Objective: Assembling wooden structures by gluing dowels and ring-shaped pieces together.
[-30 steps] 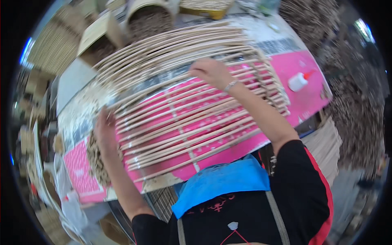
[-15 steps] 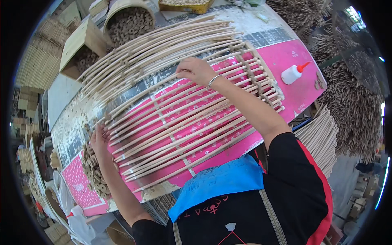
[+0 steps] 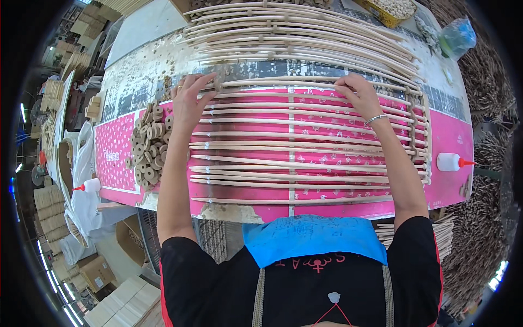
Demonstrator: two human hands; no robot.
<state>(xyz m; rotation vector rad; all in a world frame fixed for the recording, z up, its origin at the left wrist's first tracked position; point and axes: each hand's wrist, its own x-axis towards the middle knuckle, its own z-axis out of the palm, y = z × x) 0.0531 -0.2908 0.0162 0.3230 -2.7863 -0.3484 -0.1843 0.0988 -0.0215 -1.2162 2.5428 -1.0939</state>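
From the middle of the view, the wooden rod (image 3: pixel 272 83) lies at twelve o'clock, above a row of other rods (image 3: pixel 245 146) on a pink sheet (image 3: pixel 456 133). The left hand (image 3: pixel 189 102) is at about half past ten, with its thumb and finger bent toward a small wooden ring (image 3: pixel 218 85) at the rod's left end. I cannot tell if they pinch the ring or just touch it. The right hand (image 3: pixel 359 98), at two o'clock, pinches the rod between thumb and finger. The rod looks light and thin, so it should be easy to lift. It is likely stiff, but so long that it may bend a little, and a hard push could snap it. It looks smooth and round, so it may roll or turn. Holding it at two places well apart should keep it steady. The ring looks hard and light, like those in the pile (image 3: pixel 155 131) at half past nine; its rim seems the best place to hold.
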